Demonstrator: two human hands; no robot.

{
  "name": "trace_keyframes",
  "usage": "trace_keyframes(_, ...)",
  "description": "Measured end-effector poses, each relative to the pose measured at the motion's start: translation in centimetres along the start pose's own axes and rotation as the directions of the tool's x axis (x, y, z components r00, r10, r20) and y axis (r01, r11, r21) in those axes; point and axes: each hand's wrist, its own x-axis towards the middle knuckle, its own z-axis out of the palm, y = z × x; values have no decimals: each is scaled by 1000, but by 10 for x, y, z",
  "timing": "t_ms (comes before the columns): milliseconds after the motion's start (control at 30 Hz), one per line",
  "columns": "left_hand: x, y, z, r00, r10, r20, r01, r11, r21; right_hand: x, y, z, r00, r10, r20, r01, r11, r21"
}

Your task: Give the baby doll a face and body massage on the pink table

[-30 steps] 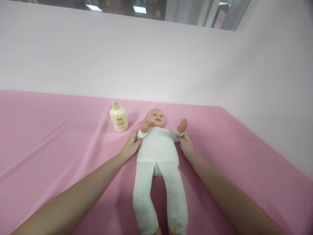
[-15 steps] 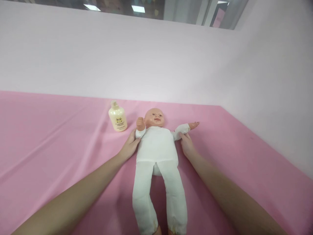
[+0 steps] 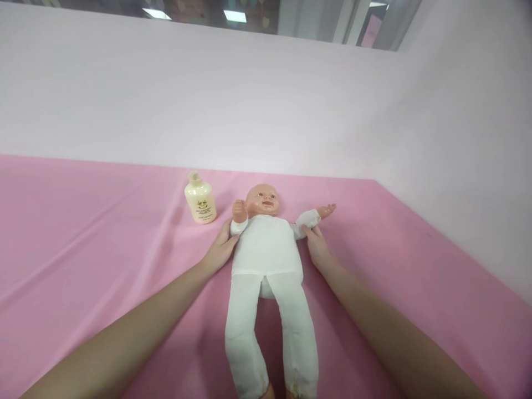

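Note:
A baby doll (image 3: 266,260) in a white suit lies on its back on the pink sheet (image 3: 83,233), head away from me. My left hand (image 3: 220,249) rests against the doll's side under its raised arm. At the other side my right hand (image 3: 318,246) touches the sleeve of the arm that is stretched out to the right. Both hands lie flat with fingers extended, not closed around the doll.
A cream lotion bottle (image 3: 200,198) stands upright just left of the doll's head. A pale wall (image 3: 249,105) rises behind the sheet and along the right. The sheet has creases on the left.
The doll's right-side arm went from raised up to stretched outward and flat. Its other arm shifted slightly away from its face. My hands stayed at the doll's sides.

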Motion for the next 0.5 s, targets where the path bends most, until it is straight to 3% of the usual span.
trace_keyframes(167,-1,1,0,1000,-3,-7,3,1000,18,-2,-10,8,999,46,-17,-44,996,81)
trace_keyframes(500,-1,5,1,1000,-5,-2,5,1000,12,-8,-24,11,999,34,21,-34,999,0)
